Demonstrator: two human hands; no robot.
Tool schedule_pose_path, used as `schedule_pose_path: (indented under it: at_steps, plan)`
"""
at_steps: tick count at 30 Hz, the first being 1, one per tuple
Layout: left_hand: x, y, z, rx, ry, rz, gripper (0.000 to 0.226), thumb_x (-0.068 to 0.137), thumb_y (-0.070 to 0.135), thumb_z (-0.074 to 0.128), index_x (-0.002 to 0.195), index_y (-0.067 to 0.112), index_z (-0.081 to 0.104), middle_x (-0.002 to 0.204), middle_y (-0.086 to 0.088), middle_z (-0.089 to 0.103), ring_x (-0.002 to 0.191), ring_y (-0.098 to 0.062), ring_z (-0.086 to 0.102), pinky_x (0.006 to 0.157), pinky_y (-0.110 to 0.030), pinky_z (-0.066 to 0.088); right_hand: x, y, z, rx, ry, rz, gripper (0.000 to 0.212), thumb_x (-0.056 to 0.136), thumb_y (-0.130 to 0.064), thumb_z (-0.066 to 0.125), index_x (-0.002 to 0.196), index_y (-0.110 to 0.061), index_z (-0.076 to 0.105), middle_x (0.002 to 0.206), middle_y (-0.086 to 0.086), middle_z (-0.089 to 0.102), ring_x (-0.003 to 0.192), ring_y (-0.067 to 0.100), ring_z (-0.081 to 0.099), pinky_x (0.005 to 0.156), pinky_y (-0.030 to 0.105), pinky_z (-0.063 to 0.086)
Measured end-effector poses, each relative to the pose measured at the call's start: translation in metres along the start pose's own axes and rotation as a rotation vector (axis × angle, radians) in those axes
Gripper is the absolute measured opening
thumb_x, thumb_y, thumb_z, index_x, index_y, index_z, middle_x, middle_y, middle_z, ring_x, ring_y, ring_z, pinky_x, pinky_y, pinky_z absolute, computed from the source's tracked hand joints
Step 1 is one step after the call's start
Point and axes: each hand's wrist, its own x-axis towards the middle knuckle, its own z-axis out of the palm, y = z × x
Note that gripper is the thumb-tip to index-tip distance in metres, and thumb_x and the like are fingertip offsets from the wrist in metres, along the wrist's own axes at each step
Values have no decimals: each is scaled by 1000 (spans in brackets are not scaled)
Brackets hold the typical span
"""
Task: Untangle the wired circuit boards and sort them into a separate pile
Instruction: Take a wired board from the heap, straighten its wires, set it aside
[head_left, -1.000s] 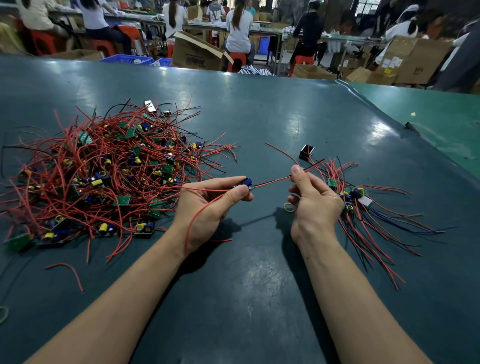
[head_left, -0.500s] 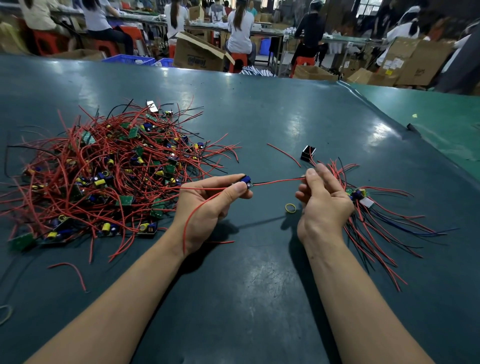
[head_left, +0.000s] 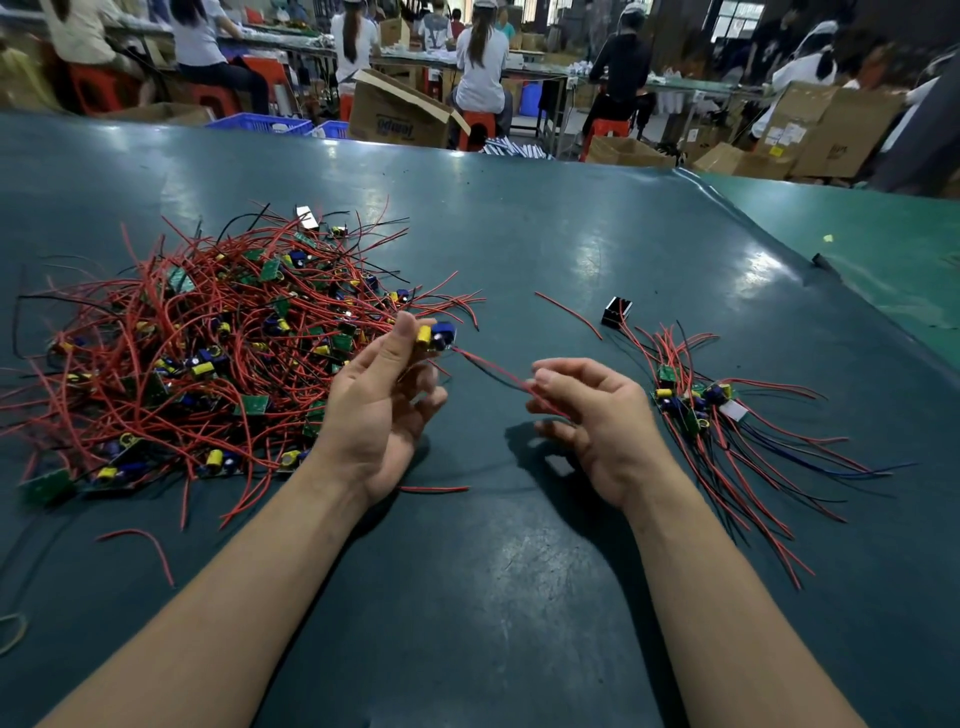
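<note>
Red wires (head_left: 498, 375) stretch between both hands (head_left: 387, 395).

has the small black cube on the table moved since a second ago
No. The black cube sits at the same spot beside the top of the sorted pile, with the loose red wire just left of it; only the camera shifted.

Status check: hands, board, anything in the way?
Left hand pinches board. Right hand holds its wires. Tangle left, sorted pile right. Path to pile open.
</note>
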Motion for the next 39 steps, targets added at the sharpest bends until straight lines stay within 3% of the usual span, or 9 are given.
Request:
schedule_pose_path:
  at_steps: [3,9,14,19,23,29,32,36,39]
  plan:
    - [-1,-1,2,-17,-42,-93,25,76,36,64,87,13,65,72,1,71,52,-6,61,55,-20,53,-3,-3,0,6,-112,50,9,83,-19,71,83,-13,77,81,3,73,73,13,67,64,20,56]
    - [-5,-3,2,108,-191,-181,29,85,38,60,75,16,76,57,5,49,44,-7,43,51,-19,43,-9,-7,-6,97,-426,199,47,79,-54,58,98,-16,79,89,-1,72,73,12,67,60,23,53]
    - [-9,-2,1,55,-347,-243,27,86,33,59,69,13,68,53,0,44,46,-13,43,52,-23,42,-6,-7,-9,167,-421,201,44,83,-51,57,101,-18,78,80,-6,67,68,8,62,52,17,45]
    - [-14,-5,4,286,-511,-334,32,87,26,57,61,10,65,47,-1,48,39,-11,42,49,-22,34,-10,-1,-5,38,-564,176,28,89,-34,58,100,-18,78,67,-6,56,50,3,43,40,12,30]
    - [-17,-8,6,436,-584,-383,37,90,25,56,60,4,64,46,-3,50,35,-10,43,38,-16,35,-9,1,-5,-48,-526,172,31,81,-35,65,103,-17,78,61,-1,50,52,6,34,46,14,22]
    - [-13,-10,6,426,-560,-393,37,86,30,56,59,7,66,47,-6,45,37,-13,42,40,-18,35,-9,1,4,2,-384,58,20,68,-32,73,78,-16,80,51,-7,45,43,4,34,43,14,25]
    - [-10,-13,6,423,-529,-381,34,85,29,57,60,7,63,49,-7,45,39,-14,42,43,-20,35,-7,4,8,8,-252,-6,21,65,-29,74,78,-13,79,50,-8,48,43,5,35,42,15,27]
    - [-9,-14,5,424,-532,-378,33,85,28,59,60,7,64,49,-7,45,40,-15,42,45,-21,34,-2,7,9,36,-63,-110,8,78,-13,74,85,-11,77,53,-3,51,42,8,37,40,17,28]
    - [-9,-15,5,439,-528,-366,33,85,28,59,60,7,64,50,-9,43,41,-17,41,46,-24,32,-2,8,10,-22,19,-215,12,85,-6,71,89,-16,77,54,-3,54,44,9,41,40,18,31]
